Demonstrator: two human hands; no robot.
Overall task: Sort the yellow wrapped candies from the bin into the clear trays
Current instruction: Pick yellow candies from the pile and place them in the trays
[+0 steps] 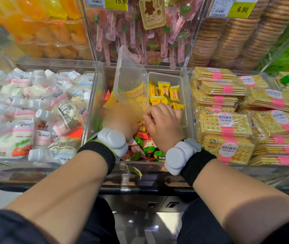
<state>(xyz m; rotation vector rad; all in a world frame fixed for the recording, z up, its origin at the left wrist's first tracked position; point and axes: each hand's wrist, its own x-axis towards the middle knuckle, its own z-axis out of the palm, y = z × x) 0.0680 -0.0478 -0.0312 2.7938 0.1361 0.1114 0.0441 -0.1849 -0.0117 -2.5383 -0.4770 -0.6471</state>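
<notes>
Inside the middle clear bin [94,95] of the shop display, we record two clear trays. One tray [131,74] stands steeply tilted at the bin's left side, its open end low. Yellow wrapped candies [136,91] lie in that lower part. The second tray [165,77] lies flat along the bin's right wall and holds more yellow candies [164,88], several of them upright.

The left hand [120,120] sits at the low end of the tilted tray. We see it partly through the tray's wall, and we cannot tell whether its grip is on the tray. The right hand [163,124] hovers over the near end of the flat tray with its fingers curled downward. We cannot tell whether that grip holds a candy.

Red and green wrapped candies [143,143] fill the bin's near edge beneath both wrists. Each wrist carries a grey device [112,140] over a black band.

White capped pouches [34,110] fill the bin to the left. Banded soda biscuit packs [226,127] are stacked to the right.
</notes>
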